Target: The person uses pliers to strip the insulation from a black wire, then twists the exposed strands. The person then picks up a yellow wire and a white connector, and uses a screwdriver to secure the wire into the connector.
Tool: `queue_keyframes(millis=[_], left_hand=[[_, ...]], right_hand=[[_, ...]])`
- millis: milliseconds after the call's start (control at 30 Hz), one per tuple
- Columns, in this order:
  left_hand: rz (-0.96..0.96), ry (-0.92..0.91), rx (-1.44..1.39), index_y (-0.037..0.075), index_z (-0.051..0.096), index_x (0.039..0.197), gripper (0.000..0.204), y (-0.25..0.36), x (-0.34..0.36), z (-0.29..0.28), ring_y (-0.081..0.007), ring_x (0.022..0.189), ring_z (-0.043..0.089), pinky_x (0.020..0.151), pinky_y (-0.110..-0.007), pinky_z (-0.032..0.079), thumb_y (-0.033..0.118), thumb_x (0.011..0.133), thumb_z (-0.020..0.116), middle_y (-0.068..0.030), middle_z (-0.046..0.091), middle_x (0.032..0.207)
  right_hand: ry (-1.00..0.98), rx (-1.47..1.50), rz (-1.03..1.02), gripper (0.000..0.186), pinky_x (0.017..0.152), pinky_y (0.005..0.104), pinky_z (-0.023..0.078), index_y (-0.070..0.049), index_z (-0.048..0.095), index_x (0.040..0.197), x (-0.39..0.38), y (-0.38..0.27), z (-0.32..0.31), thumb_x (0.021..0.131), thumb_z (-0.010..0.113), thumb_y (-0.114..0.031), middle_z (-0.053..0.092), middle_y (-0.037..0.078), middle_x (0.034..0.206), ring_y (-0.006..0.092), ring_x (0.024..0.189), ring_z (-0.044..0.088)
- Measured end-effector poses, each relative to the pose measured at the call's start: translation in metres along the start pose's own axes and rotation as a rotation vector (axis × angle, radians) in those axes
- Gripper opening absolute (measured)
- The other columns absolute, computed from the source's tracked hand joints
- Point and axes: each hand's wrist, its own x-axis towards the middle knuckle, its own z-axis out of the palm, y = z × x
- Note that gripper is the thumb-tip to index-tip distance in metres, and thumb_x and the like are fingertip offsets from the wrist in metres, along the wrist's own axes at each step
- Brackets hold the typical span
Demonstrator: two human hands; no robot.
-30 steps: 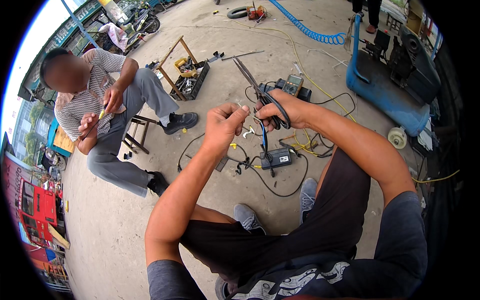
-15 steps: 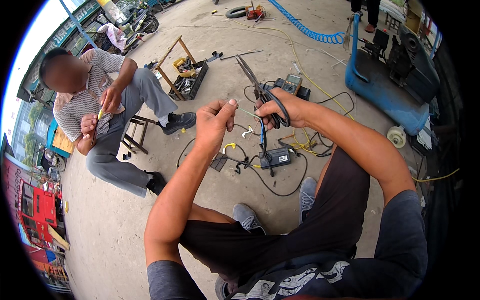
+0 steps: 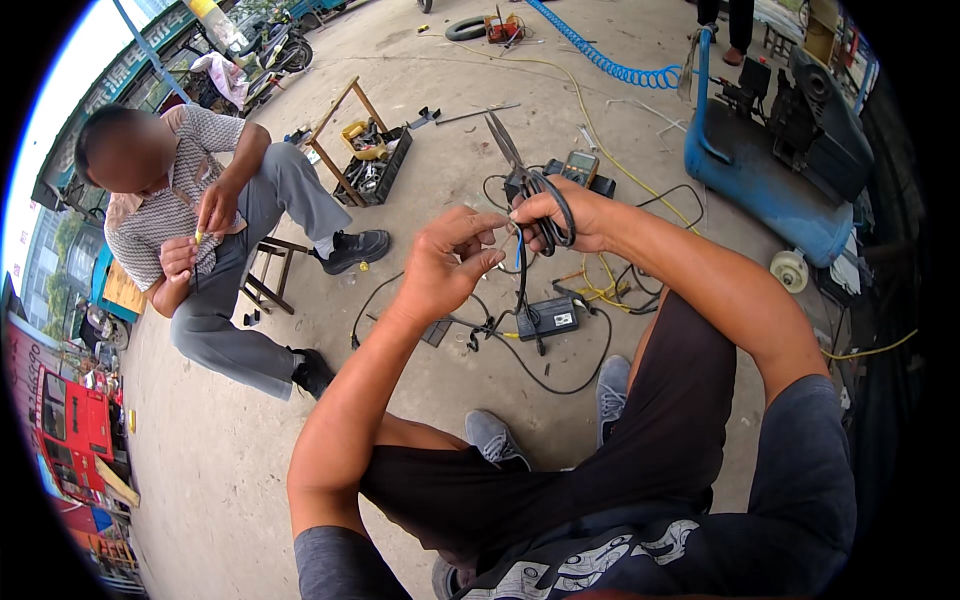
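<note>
My right hand (image 3: pixel 560 215) is wrapped round the black looped handles of a pair of scissors (image 3: pixel 507 140), their blades pointing up and away. Its thumb and fingertips also grip the end of a black cable (image 3: pixel 523 285), where thin inner wires, one of them blue (image 3: pixel 519 250), come out. Beside these wires is my left hand (image 3: pixel 445 260), its thumb and fingers apart with nothing plainly held between them. Below on the ground lies a black box-shaped power adapter (image 3: pixel 548 317) with leads around it. A multimeter (image 3: pixel 580 166) rests just beyond my right hand.
At the left a seated person (image 3: pixel 180 190) holds a small yellow item. A black crate of tools (image 3: pixel 385 165) stands by a wooden frame. A blue compressor tank (image 3: pixel 770 190) is on the right, with a coiled blue hose (image 3: pixel 640 75). Yellow and black cables (image 3: pixel 610 290) lie on the ground.
My left hand has let go of the pale green wire it was pinching; its fingers have opened and come closer to my right hand. The right hand keeps the scissors and cable.
</note>
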Motion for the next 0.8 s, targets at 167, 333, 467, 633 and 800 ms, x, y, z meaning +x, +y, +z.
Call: queue_keyframes(millis=[167, 333, 467, 633, 800], left_hand=[[0.054, -0.007, 0.004, 0.003, 0.07, 0.11, 0.037, 0.0, 0.0, 0.01, -0.01, 0.063, 0.051, 0.056, -0.026, 0.043, -0.007, 0.075, 0.074, -0.0038, 0.057, 0.076], [0.084, 0.008, 0.106, 0.002, 0.071, 0.106, 0.029, 0.001, 0.002, 0.012, -0.0131, 0.064, 0.054, 0.06, -0.028, 0.045, -0.003, 0.078, 0.074, -0.0073, 0.06, 0.074], [0.121, 0.015, 0.129, 0.001, 0.073, 0.1, 0.02, 0.001, 0.004, 0.011, -0.0123, 0.069, 0.058, 0.066, -0.027, 0.048, -0.001, 0.08, 0.073, -0.0061, 0.063, 0.079], [0.177, 0.066, 0.102, 0.001, 0.074, 0.096, 0.014, 0.005, 0.006, 0.011, -0.0141, 0.071, 0.059, 0.066, -0.028, 0.048, 0.001, 0.082, 0.072, -0.0062, 0.064, 0.083], [0.012, 0.1, -0.143, -0.001, 0.072, 0.098, 0.012, 0.002, 0.006, 0.014, -0.0122, 0.07, 0.061, 0.06, -0.025, 0.047, 0.005, 0.087, 0.07, -0.0044, 0.065, 0.086]], right_hand=[[-0.016, 0.002, -0.005, 0.014, 0.06, 0.0295, 0.055, 0.002, 0.063, 0.087, 0.0, 0.001, 0.0, 0.085, 0.066, -0.012, 0.063, 0.01, 0.08, 0.017, 0.065, 0.062], [-0.011, -0.01, -0.003, 0.013, 0.059, 0.0292, 0.056, 0.002, 0.063, 0.086, -0.002, -0.001, 0.005, 0.086, 0.065, -0.011, 0.064, 0.01, 0.08, 0.0162, 0.065, 0.063], [-0.037, -0.031, 0.006, 0.013, 0.059, 0.0285, 0.056, 0.003, 0.064, 0.086, 0.001, 0.002, 0.005, 0.086, 0.065, -0.011, 0.065, 0.011, 0.079, 0.0158, 0.066, 0.064], [-0.05, -0.048, 0.017, 0.013, 0.059, 0.0282, 0.056, 0.004, 0.064, 0.086, -0.001, 0.002, 0.008, 0.085, 0.065, -0.009, 0.065, 0.011, 0.078, 0.016, 0.065, 0.063], [-0.015, -0.033, -0.004, 0.013, 0.057, 0.0272, 0.055, 0.004, 0.064, 0.087, 0.003, 0.004, 0.009, 0.086, 0.065, -0.009, 0.064, 0.011, 0.078, 0.0158, 0.064, 0.062]])
